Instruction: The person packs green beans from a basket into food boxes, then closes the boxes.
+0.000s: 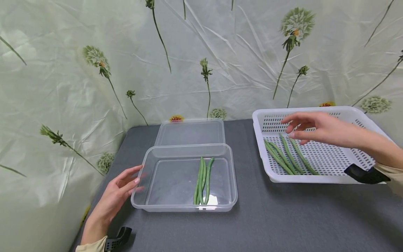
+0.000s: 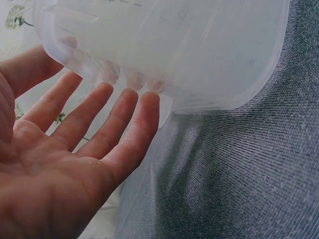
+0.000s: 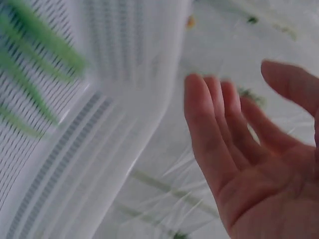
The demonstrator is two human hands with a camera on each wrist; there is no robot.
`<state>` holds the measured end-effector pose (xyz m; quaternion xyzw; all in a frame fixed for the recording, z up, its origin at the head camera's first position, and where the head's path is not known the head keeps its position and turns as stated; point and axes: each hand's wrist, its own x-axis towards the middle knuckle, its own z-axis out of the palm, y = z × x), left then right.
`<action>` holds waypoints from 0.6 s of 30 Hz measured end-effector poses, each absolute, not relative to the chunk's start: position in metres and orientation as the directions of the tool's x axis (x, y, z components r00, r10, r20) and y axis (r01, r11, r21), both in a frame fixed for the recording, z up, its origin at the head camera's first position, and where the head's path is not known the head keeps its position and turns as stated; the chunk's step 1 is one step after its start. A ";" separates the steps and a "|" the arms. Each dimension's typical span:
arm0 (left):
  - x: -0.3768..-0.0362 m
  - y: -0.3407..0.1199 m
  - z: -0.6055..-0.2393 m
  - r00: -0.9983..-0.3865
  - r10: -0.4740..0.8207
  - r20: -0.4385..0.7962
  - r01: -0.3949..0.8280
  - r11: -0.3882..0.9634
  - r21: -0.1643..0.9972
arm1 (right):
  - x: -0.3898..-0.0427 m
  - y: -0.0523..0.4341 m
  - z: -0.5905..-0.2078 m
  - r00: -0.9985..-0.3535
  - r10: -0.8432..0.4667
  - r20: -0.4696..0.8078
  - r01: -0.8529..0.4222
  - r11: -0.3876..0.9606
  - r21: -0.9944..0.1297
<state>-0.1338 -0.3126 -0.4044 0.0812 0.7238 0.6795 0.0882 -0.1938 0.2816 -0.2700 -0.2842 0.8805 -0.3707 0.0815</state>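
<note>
My left hand (image 1: 118, 194) is at the left wall of a clear plastic container (image 1: 173, 208), its fingers loosely spread and the tips at the wall. In the left wrist view, the fingertips (image 2: 149, 102) meet or nearly meet the container's side (image 2: 199, 64). A few green beans (image 1: 200, 182) lie lengthwise in the container's right half. Over a white perforated basket (image 1: 267, 168) hangs my right hand (image 1: 324, 129), fingers slightly bent and holding nothing. Several green beans (image 1: 278, 157) lie in the basket's left part, below that hand. The right wrist view shows blurred beans (image 3: 45, 40) beside the basket wall.
A flat clear lid (image 1: 192, 133) lies behind the container. Everything stands on a dark grey cloth (image 1: 245, 220). A wrinkled, dandelion-printed sheet (image 1: 176, 70) rises at the back and left. Black bands (image 1: 366, 175) sit on both wrists.
</note>
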 end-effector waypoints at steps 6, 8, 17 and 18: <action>-0.133 -0.312 -0.405 -0.972 0.236 -0.014 0.000 0.060 0.998 | -0.220 0.308 -0.284 -0.785 -0.610 -0.106 -0.362 0.591 -0.721; -0.133 -0.312 -0.405 -0.972 0.236 -0.018 -0.003 0.062 0.998 | -0.227 0.314 -0.289 -0.773 -0.614 -0.160 -0.325 0.600 -0.731; -0.133 -0.313 -0.406 -0.971 0.239 -0.006 0.009 0.061 0.998 | -0.256 0.341 -0.317 -0.764 -0.572 -0.297 -0.172 0.625 -0.761; -0.133 -0.313 -0.406 -0.971 0.240 -0.005 0.010 0.059 0.998 | -0.258 0.344 -0.320 -0.769 -0.561 -0.305 -0.153 0.626 -0.765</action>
